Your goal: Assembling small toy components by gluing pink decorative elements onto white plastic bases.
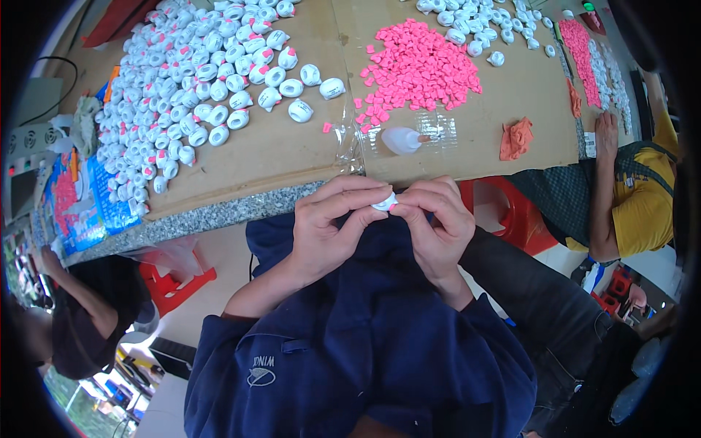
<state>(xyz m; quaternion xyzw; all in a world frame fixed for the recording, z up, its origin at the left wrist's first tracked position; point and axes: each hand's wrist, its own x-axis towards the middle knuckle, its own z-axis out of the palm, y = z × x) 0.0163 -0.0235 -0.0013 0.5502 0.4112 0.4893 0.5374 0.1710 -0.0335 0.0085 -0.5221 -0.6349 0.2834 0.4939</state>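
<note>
Just in front of the table's near edge, my left hand (326, 228) and my right hand (440, 228) meet around one small white ring-shaped plastic piece (383, 204). The left thumb and fingers pinch its left side. On its right, the right thumb and fingertips press where a bit of pink shows; whether they grip a separate pink part is hidden. Beyond my hands, a small translucent squeeze bottle (400, 141) lies on its side on the cardboard (292, 164). A heap of small pink pieces (423, 69) is spread behind it.
Many white pieces with pink parts (190, 73) cover the table's left side. Other white pieces (478, 25) lie at the back right. A crumpled orange cloth (516, 139) rests near the right edge. People sit at both sides; red stools (522, 219) stand below.
</note>
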